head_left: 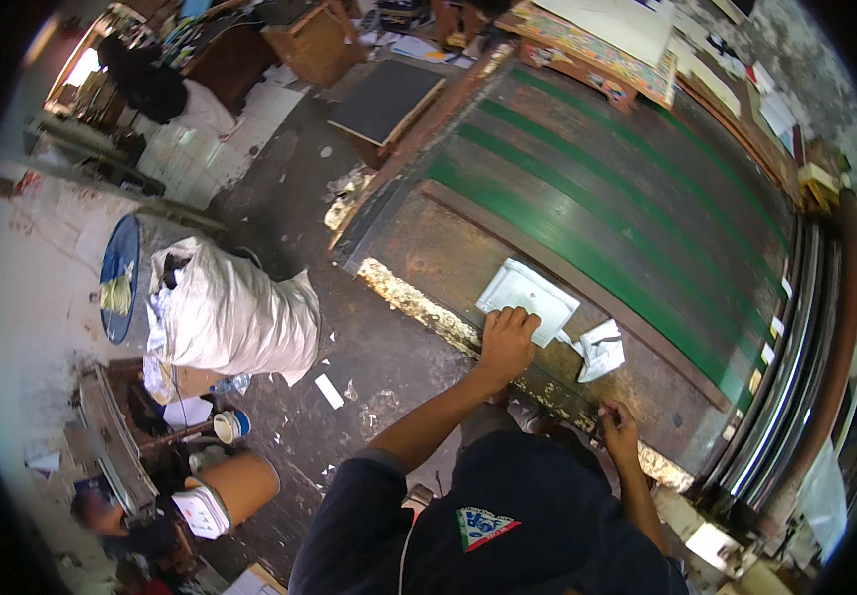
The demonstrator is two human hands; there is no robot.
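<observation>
My left hand (510,342) is closed over the near edge of a pale, flat rectangular piece (527,296) with a small dark spot near its middle. The piece lies on the brown near strip of a large worn table (413,248); whether it is paper or plastic I cannot tell. Beside it, to the right, sits a crumpled white sheet (602,352) with a dark mark. At the table's front edge is my right hand (618,428), its fingers curled together. Anything between those fingers is too small to make out.
A raised bar (567,283) crosses the table before green bands (587,228). Long metal rollers (780,367) line the right side. On the left floor stand a stuffed white sack (240,312), a blue-rimmed drum (121,278) and a brown bin (250,486). Two people are farther off.
</observation>
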